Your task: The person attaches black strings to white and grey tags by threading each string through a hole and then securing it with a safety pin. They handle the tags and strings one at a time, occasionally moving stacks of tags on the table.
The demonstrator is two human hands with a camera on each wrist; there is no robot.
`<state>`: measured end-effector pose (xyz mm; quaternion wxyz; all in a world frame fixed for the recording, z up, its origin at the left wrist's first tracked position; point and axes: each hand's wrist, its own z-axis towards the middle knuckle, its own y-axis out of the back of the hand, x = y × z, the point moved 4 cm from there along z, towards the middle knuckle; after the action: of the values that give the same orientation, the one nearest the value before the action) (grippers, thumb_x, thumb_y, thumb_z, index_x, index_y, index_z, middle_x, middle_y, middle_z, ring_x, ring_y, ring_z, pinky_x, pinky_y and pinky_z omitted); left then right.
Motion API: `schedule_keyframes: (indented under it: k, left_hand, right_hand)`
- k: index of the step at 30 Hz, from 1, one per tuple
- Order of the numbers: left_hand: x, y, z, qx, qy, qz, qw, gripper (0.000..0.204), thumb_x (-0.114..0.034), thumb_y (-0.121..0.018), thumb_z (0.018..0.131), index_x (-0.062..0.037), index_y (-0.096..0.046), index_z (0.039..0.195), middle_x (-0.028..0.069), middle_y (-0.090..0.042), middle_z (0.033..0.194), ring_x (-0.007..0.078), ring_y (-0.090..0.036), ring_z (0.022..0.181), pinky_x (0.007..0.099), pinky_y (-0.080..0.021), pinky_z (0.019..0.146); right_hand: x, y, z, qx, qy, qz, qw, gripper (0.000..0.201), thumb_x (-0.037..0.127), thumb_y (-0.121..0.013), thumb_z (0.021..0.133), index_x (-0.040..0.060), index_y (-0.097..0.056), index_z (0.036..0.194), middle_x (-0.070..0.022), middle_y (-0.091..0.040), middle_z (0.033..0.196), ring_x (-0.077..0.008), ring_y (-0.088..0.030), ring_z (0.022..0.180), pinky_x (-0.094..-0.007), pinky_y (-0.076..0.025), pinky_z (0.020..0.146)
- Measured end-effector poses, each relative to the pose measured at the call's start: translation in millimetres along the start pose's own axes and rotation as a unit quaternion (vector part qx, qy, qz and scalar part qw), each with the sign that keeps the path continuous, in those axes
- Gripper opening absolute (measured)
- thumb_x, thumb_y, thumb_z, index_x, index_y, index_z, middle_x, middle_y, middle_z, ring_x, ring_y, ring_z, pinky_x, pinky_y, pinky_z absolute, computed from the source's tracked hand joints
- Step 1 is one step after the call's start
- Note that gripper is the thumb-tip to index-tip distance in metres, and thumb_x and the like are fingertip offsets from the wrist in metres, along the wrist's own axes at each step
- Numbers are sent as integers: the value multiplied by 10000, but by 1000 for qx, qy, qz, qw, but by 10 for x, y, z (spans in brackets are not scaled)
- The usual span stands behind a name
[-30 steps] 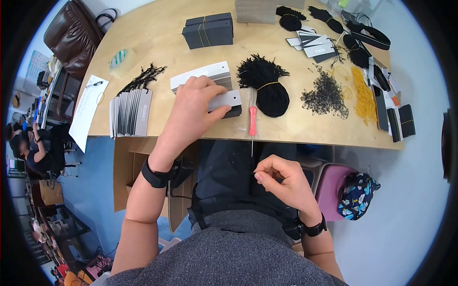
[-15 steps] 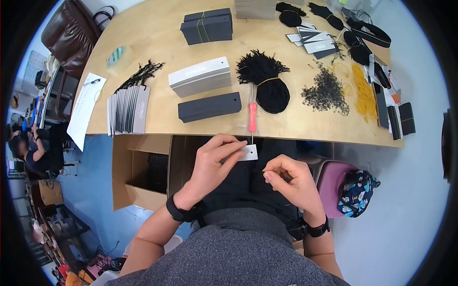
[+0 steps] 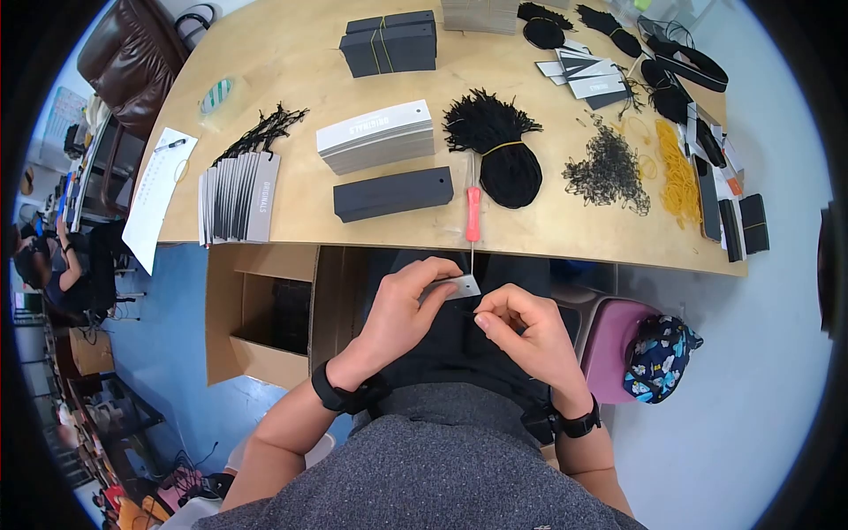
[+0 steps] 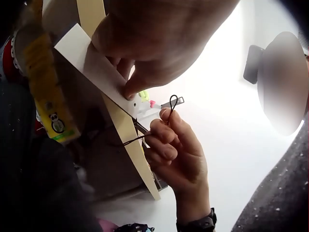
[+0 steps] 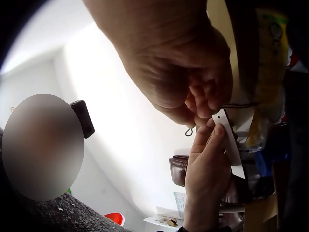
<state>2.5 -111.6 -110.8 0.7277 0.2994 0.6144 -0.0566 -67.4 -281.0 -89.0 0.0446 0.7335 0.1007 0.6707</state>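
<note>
Low over the lap, just off the table's front edge, my left hand (image 3: pixel 399 306) pinches a light hang tag (image 3: pixel 465 285) between thumb and fingers. The tag's punched hole faces my right hand (image 3: pixel 530 336). That right hand pinches a thin black cord (image 4: pixel 134 139) between thumb and forefinger. In the left wrist view, the cord's small loop stands up past the fingertips and its tail runs out toward the tag. The right fingertips are close beside the holed end of the tag.
On the table stand a white tag stack (image 3: pixel 375 141), a dark tag stack (image 3: pixel 393 194) and strung tags (image 3: pixel 238 199). A black cord bundle (image 3: pixel 511 172), a red-handled tool (image 3: pixel 473 212), small black pins (image 3: pixel 608 172) and yellow rubber bands (image 3: pixel 676 177) lie rightward. An open cardboard box (image 3: pixel 265 358) sits below.
My left hand has come down from the dark stack to the lap with a tag, which is now tilted. My right hand has stayed low, shifting slightly toward the tag.
</note>
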Motion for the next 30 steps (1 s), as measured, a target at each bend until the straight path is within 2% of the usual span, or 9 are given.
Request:
schedule_keyframes:
  k: [7,10,16,18,21,27,30]
  left_hand:
    - [18,-31,15,2,0,-57,998,140,29,-630,912,20,-641,1052,121,-722,941,201,-721,904,292,-550,796]
    - [54,-44,29,-1,9,-81,997,188,33,-634,906,14,-660,1090,112,-724,947,196,-720,909,291,-552,798]
    - [-26,-12,35,13,-32,4,999,286,43,-651,884,-20,-698,1159,118,-732,990,172,-713,916,282,-552,800]
    - [-4,-34,41,-24,-20,-39,999,262,43,-658,879,-10,-702,1131,119,-734,993,167,-712,907,271,-544,770]
    - [-21,-39,47,-22,-29,-32,999,239,33,-673,869,-6,-705,1103,105,-738,972,158,-714,885,264,-540,750]
    - [-22,-88,-13,-77,-33,-50,995,193,22,-701,847,1,-707,1039,88,-742,936,139,-712,857,255,-541,773]
    - [34,-82,11,-46,-4,-68,997,201,24,-695,859,7,-699,1060,96,-735,938,138,-708,879,251,-537,796]
  right_hand:
    - [-33,-28,17,-35,-12,3,999,84,79,-681,922,12,-633,938,9,-580,665,-24,-459,567,-213,-353,519]
    - [-86,-32,18,-42,-24,15,999,85,80,-673,927,7,-632,943,16,-578,664,-16,-456,570,-210,-355,520]
    - [-146,-68,33,-59,-34,46,997,89,81,-655,938,-2,-623,946,22,-567,660,-8,-451,576,-202,-345,515]
    - [-167,-60,46,-67,-41,42,996,93,80,-650,942,-6,-614,936,23,-563,648,-3,-452,576,-200,-344,510]
    - [-216,-54,65,-79,-50,45,995,97,82,-643,947,-5,-607,925,24,-551,624,-2,-452,564,-201,-343,500]
    - [-218,-83,98,-97,-84,71,989,114,90,-626,956,-8,-599,905,30,-526,590,-1,-443,539,-209,-325,478]
    - [-220,-84,99,-95,-82,68,990,117,89,-622,956,-7,-597,894,34,-516,573,0,-433,533,-212,-314,473]
